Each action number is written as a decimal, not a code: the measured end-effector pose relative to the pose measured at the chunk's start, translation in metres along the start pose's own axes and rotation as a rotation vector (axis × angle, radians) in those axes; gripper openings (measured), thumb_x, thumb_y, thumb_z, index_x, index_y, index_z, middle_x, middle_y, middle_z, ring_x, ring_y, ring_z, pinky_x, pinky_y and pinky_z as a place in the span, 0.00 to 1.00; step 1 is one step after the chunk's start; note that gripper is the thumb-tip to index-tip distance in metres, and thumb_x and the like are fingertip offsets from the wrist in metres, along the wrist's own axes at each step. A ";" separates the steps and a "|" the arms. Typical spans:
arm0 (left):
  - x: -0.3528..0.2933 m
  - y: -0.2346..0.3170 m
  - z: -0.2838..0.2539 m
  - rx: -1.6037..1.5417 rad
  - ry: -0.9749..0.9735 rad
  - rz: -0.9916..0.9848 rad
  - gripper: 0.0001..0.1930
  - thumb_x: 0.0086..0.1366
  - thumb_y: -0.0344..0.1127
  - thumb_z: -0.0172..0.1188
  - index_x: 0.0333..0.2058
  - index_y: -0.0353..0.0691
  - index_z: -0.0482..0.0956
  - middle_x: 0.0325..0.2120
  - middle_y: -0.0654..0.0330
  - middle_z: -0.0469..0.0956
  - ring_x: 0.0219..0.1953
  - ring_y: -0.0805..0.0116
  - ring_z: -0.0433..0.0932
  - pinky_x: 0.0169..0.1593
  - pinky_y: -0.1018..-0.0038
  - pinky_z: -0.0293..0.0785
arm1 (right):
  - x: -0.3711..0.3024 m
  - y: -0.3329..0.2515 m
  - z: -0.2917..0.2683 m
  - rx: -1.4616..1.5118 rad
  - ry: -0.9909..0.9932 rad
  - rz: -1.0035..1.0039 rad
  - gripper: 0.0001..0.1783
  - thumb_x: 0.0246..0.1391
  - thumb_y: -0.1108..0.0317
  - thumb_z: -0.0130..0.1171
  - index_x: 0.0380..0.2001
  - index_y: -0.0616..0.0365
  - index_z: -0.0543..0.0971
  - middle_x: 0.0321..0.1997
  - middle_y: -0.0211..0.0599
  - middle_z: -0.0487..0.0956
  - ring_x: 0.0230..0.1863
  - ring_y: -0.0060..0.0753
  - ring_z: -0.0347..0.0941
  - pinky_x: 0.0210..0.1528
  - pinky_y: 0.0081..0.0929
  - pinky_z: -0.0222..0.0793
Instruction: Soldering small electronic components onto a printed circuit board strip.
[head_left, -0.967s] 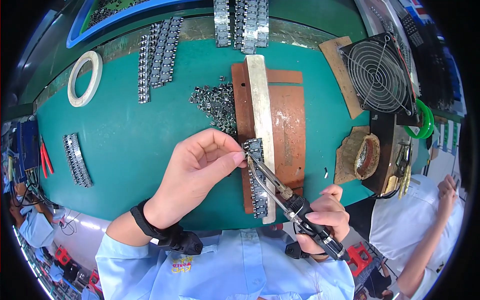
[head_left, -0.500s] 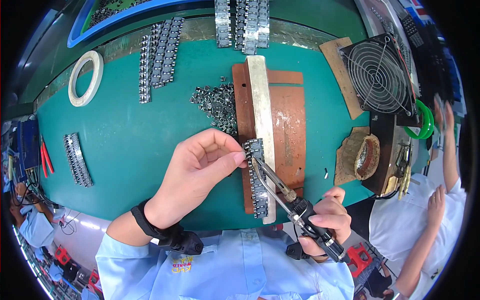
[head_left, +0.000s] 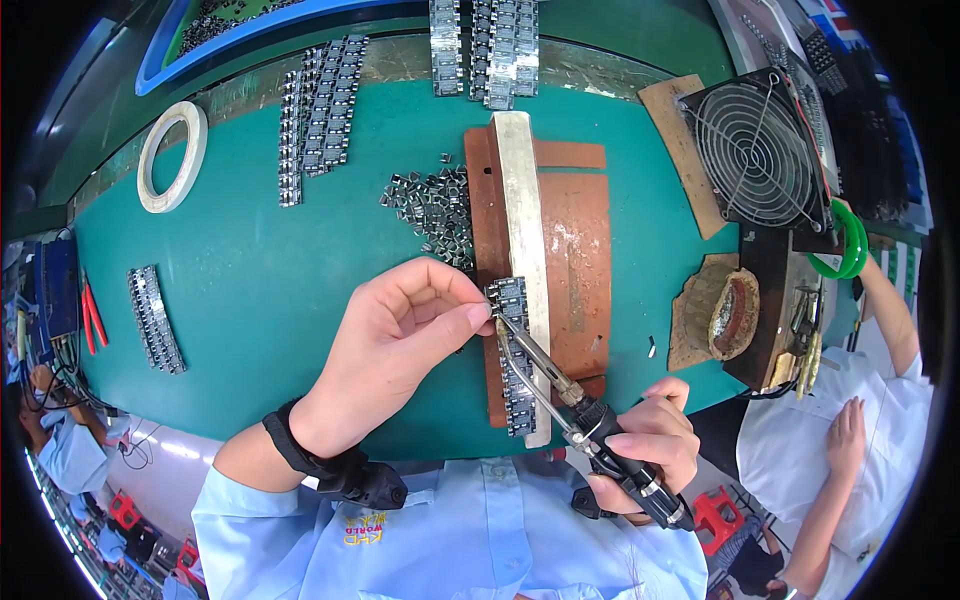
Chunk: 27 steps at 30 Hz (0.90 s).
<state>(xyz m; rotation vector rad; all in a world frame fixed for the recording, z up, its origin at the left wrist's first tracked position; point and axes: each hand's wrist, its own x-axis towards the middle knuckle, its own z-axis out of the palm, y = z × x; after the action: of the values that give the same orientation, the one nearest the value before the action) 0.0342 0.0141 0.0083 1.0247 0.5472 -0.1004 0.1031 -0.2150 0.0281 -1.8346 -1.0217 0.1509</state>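
A narrow strip of small circuit boards point(head_left: 518, 400) lies lengthwise along the left side of a pale bar point(head_left: 524, 215) on a brown board point(head_left: 578, 260). My left hand point(head_left: 400, 335) is closed in a pinch at the strip's left edge, near its far end; what lies between thumb and forefinger is too small to make out. In my right hand point(head_left: 655, 445) is a black-handled soldering iron point(head_left: 598, 425) with a thin metal feed tube beside its shaft. Its tip meets the strip close to my left fingertips. Beyond that hand spreads a pile of small metallic components point(head_left: 435, 210).
More board strips point(head_left: 325, 105) lie at the back, and another strip point(head_left: 155, 320) at left. A tape roll point(head_left: 172, 157), red-handled tool point(head_left: 93, 315), blue tray point(head_left: 160, 60), fan point(head_left: 757, 150) and round brown container point(head_left: 735, 313) surround the green mat. A co-worker point(head_left: 820, 450) sits at right.
My right hand and the soldering iron have shifted slightly left, the tip staying by my left fingertips. My left hand has kept its place. The co-worker's raised arm has come lower.
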 end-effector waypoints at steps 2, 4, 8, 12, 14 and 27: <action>0.000 0.000 -0.001 -0.006 -0.002 0.005 0.03 0.58 0.28 0.54 0.31 0.36 0.71 0.28 0.64 0.74 0.33 0.77 0.73 0.40 0.82 0.68 | 0.000 0.000 0.000 -0.018 -0.005 -0.012 0.19 0.30 0.59 0.69 0.28 0.51 0.75 0.15 0.29 0.74 0.16 0.25 0.67 0.33 0.30 0.57; 0.000 -0.001 -0.001 -0.007 -0.002 0.004 0.03 0.58 0.28 0.54 0.31 0.36 0.71 0.28 0.64 0.74 0.33 0.76 0.73 0.40 0.81 0.68 | -0.001 0.001 0.000 -0.027 -0.007 -0.019 0.19 0.30 0.59 0.70 0.28 0.52 0.75 0.15 0.30 0.74 0.15 0.25 0.67 0.32 0.30 0.58; 0.000 -0.001 -0.001 -0.016 0.000 0.005 0.03 0.58 0.27 0.54 0.31 0.36 0.71 0.28 0.64 0.74 0.33 0.75 0.73 0.41 0.80 0.68 | -0.015 0.011 0.000 0.008 -0.029 -0.063 0.25 0.33 0.55 0.66 0.34 0.54 0.69 0.19 0.30 0.68 0.20 0.26 0.63 0.37 0.34 0.53; 0.000 -0.002 0.000 -0.017 -0.002 0.011 0.03 0.58 0.27 0.54 0.31 0.35 0.71 0.28 0.63 0.74 0.33 0.75 0.74 0.41 0.79 0.69 | -0.039 0.028 0.018 0.166 0.309 0.018 0.27 0.38 0.58 0.65 0.40 0.54 0.64 0.25 0.31 0.65 0.24 0.24 0.61 0.33 0.25 0.56; 0.000 -0.002 0.000 -0.007 -0.005 0.015 0.03 0.58 0.27 0.54 0.31 0.35 0.71 0.29 0.63 0.74 0.33 0.75 0.74 0.41 0.79 0.69 | -0.043 0.030 0.029 0.198 0.400 0.165 0.27 0.37 0.66 0.65 0.40 0.55 0.63 0.30 0.35 0.68 0.32 0.31 0.63 0.39 0.31 0.55; -0.015 0.033 -0.027 0.590 0.251 0.224 0.05 0.56 0.25 0.55 0.33 0.34 0.73 0.27 0.62 0.73 0.29 0.77 0.71 0.33 0.80 0.67 | -0.042 0.036 0.031 0.251 0.421 0.117 0.25 0.37 0.73 0.65 0.38 0.55 0.64 0.33 0.37 0.68 0.35 0.33 0.61 0.40 0.32 0.56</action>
<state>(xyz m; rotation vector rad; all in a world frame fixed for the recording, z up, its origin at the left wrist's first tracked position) 0.0218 0.0514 0.0301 1.6831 0.6428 0.0729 0.0808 -0.2282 -0.0296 -1.6058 -0.5747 -0.0372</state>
